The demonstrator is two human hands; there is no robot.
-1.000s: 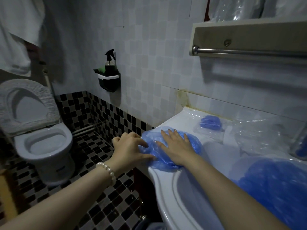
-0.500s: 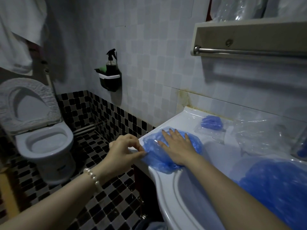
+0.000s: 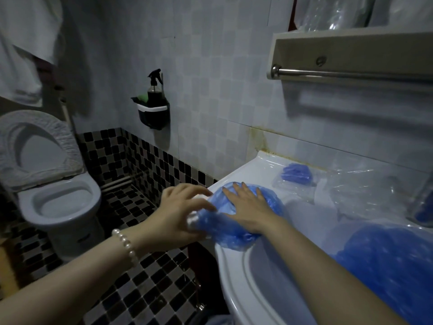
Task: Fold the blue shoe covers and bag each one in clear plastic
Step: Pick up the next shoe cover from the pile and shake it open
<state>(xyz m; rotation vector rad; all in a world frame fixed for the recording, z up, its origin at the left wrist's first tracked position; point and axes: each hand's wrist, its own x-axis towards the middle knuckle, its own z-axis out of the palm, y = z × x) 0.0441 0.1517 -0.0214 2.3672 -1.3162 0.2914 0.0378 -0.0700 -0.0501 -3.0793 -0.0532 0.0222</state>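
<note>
With my right hand (image 3: 248, 207) flat, fingers straight, pinning the blue shoe cover (image 3: 236, 214) on the sink rim (image 3: 234, 273), my left hand (image 3: 180, 212) pinching its left edge should fold rightward in one smooth pass, squeezing air out.

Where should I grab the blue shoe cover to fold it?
Probably pinch the shoe cover at its loose left edge, coming from the left, as the left hand does. The right hand lies flat on its middle, so only that edge can lift.
</note>
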